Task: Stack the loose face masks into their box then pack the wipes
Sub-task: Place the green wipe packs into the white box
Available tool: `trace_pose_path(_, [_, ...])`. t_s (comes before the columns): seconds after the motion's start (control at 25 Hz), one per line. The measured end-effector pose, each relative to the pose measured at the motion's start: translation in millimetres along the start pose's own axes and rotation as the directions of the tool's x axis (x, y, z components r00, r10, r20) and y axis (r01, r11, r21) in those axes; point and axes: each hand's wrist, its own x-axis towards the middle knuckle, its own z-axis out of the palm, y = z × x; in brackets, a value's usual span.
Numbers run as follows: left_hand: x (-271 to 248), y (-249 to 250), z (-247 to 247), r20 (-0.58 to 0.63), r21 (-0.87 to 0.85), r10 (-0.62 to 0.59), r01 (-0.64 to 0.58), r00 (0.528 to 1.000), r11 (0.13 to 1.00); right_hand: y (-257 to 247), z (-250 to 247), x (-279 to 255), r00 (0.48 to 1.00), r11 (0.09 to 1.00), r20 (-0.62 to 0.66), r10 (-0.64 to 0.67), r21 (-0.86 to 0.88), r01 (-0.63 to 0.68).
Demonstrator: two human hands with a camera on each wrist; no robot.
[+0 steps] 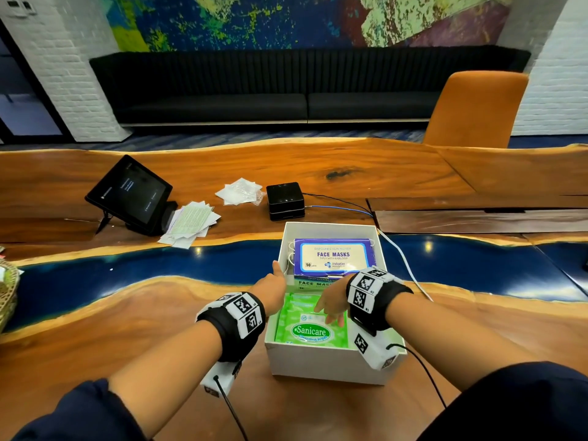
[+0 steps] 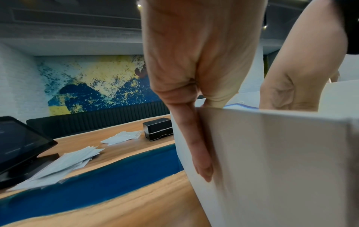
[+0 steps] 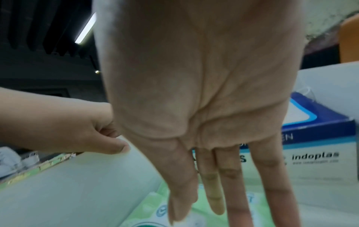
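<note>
Fingers of my right hand [image 1: 331, 308] lie straight and flat on the green wipes pack [image 1: 310, 332], pressing it down rather than curling round it, so that grip is open. My left hand [image 1: 274, 289] steadies the white carton [image 1: 327, 366] at its left wall: the thumb runs straight down the outside of the wall while the other fingers reach over the rim, bent against the inner face, so this grip pinches the wall. The wipes pack is soft, glossy film with a slight puffiness, lying flat in the near half of the carton; behind it, in the far half, stands the face mask box [image 1: 332, 257], stiff printed card in blue and white, its lid seemingly shut, with white ear loops showing beside it on the left. I judge the work nearly finished, both mask box and wipes being inside the carton, though loose masks [image 1: 191, 222] lie fanned on the tabletop [image 1: 95, 329] beside a dark tablet [image 1: 130, 194], and whether they belong to this job I cannot tell. Farther back sit crinkled clear wrappers [image 1: 240, 190] and a small black boxy device [image 1: 285, 200] with cables.
</note>
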Motion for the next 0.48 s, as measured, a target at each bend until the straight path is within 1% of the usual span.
trace_pose_path(0.08, [1, 3, -1, 0.01, 0.036, -0.012, 0.012, 1.0, 0.999, 2, -1, 0, 1.0, 1.0, -0.028, 0.011, -0.02, -0.011])
trace_pose_path(0.16, [3, 4, 1, 0.03, 0.112, -0.028, 0.024, 0.999, 0.993, 7, -3, -2, 0.989, 0.996, -0.14, 0.048, -0.07, -0.058])
trace_pose_path(0.2, [4, 5, 0, 0.031, 0.158, -0.03, 0.024, 0.999, 0.987, 10, -4, -1, 0.984, 0.994, -0.173, 0.05, -0.087, -0.066])
trace_pose_path(0.32, [10, 5, -3, 0.027, 0.288, -0.066, 0.055, 0.997, 0.956, 17, 0, 6, 0.975, 0.991, -0.216, 0.054, -0.108, -0.079])
trace_pose_path(0.4, [20, 3, -7, 0.048, 0.301, -0.142, 0.121, 0.989, 0.946, 21, 2, 9, 0.963, 0.993, -0.256, 0.087, -0.059, -0.105])
trace_pose_path(0.48, [25, 3, -9, 0.055, 0.245, -0.181, 0.162, 0.982, 0.956, 26, 3, 12, 0.947, 0.988, -0.29, 0.142, -0.02, -0.154])
